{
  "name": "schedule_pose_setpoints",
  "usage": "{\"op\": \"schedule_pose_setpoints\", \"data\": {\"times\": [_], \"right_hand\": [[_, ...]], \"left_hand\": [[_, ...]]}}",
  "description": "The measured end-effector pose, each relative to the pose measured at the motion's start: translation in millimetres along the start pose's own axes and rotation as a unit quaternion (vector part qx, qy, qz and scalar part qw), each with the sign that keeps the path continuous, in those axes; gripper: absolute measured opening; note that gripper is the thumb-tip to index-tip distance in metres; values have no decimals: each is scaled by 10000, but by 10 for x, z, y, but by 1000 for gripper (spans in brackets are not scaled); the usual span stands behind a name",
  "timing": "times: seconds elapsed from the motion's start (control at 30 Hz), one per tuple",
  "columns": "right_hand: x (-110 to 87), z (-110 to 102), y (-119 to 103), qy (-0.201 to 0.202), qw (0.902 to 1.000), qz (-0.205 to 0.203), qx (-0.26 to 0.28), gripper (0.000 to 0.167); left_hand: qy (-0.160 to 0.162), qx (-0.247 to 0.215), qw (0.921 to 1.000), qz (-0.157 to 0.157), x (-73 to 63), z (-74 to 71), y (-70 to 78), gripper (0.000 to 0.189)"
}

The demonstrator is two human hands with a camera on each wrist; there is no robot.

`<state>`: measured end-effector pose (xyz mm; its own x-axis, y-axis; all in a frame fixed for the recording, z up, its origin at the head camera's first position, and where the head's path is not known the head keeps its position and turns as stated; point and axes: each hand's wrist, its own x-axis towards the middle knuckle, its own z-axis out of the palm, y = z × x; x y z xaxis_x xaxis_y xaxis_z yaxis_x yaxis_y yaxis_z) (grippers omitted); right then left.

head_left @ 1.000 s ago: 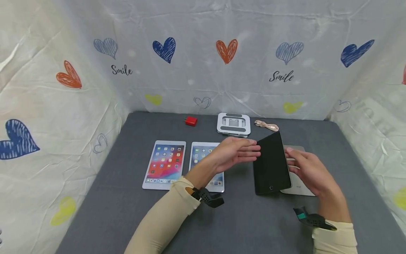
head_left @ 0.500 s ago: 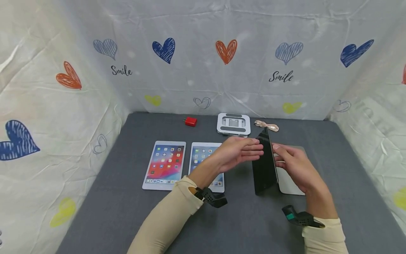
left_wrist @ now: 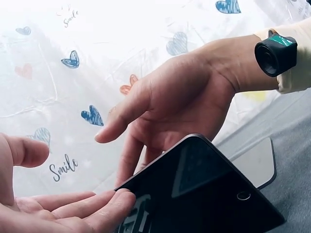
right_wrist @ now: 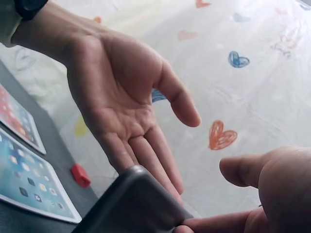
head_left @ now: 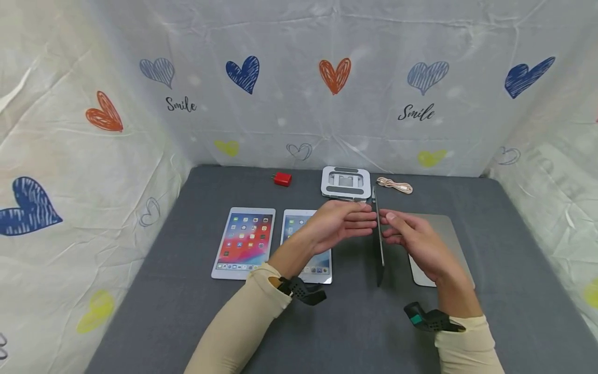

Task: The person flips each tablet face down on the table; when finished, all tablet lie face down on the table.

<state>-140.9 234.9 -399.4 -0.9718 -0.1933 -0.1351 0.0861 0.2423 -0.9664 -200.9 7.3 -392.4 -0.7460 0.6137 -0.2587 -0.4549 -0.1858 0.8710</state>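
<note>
The black tablet (head_left: 377,244) stood on edge, nearly in line with the view, just in front of the stand (head_left: 345,183) and toward its right side. Whether the lower edge rested on the cloth (head_left: 345,332) was hard to tell. The left hand (head_left: 341,221), in front of the stand, lay with straight fingers and fingertips against the screen, thumb free. The right hand (head_left: 416,239), to the stand's front right, had its fingertips on the grey back, its fingers fairly straight and its thumb lifted clear. The hands were apart, with only the tablet between them; neither clasped it.

Done well, the step in hand seemed to want even, light pressure from both sides, since a slim tablet balanced between fingertips could easily tip or slip. A thumb over the top edge would probably have made the hold safer, and its far end, close to the stand in the head view, called for care against a knock.

No container showed. Lying directly on the cloth were the red charger (head_left: 282,179) left of the stand, the cable (head_left: 394,185) just right of it, the red-screened tablet (head_left: 245,244) and blue-screened tablet (head_left: 295,223) to its front left, and the silver tablet (head_left: 444,234) to its front right.
</note>
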Motion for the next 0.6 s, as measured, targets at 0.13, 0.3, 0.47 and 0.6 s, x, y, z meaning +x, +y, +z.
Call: {"op": "schedule_pose_setpoints", "data": {"times": [0.13,0.3,0.47,0.6], "right_hand": [[21,19,14,-95,9999,-94,34,61],[31,8,79,-201,9996,-96,159,61],[30,-32,201,-312,9990,78,311,63],[54,-66,305,-356,9984,303,307,68]], "left_hand": [[40,86,10000,-31,-43,-75,13,48],[208,78,9997,-30,-97,-187,5,46],[386,160,9991,-75,-154,-284,-13,50],[517,233,9983,-136,-202,-350,-29,52]]}}
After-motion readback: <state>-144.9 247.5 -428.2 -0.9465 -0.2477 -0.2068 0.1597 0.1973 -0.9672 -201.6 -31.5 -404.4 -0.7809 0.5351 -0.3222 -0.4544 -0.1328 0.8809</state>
